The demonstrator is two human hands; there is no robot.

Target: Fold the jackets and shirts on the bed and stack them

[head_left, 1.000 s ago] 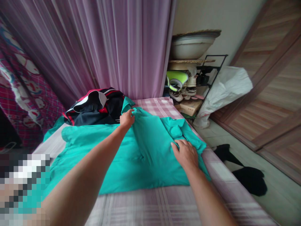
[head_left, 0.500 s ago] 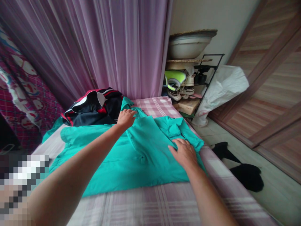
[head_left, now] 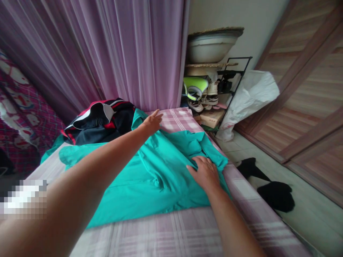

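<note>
Currently holding the left hand (head_left: 153, 121) open above the far edge of the teal garment (head_left: 171, 178), with fingers directed toward the curtain (head_left: 150, 53); not managing to tell from this angle whether touching cloth beneath the palm. Resting the right hand (head_left: 205, 171) open on the garment's right part, with thumb apart from loosely bent fingers, visibly gripping nothing. Seeing the garment lying spread across the middle of the bed (head_left: 160, 232), reaching almost to the right edge, and creasing between both hands. Judging by the thin folds, dealing with something light, soft and floppy, perhaps slightly slippery, hardly fragile; likely calling for a pinch at the far and right edges rather than mid-cloth. Counting two hands, one teal garment and one dark heap (head_left: 107, 130) at the far left; noticing teal cloth (head_left: 52, 150) left of the heap, not managing to tell whether separate. Counting, at the far right, one rack (head_left: 239, 57), one basin (head_left: 210, 50), one visor (head_left: 198, 84), one box (head_left: 213, 118) and one white bag (head_left: 253, 94); finding several shoes (head_left: 195, 105), too crowded for counting. Spotting black cloth (head_left: 278, 196) on the right-hand floor (head_left: 233, 146), being unsure whether one piece or two.
</note>
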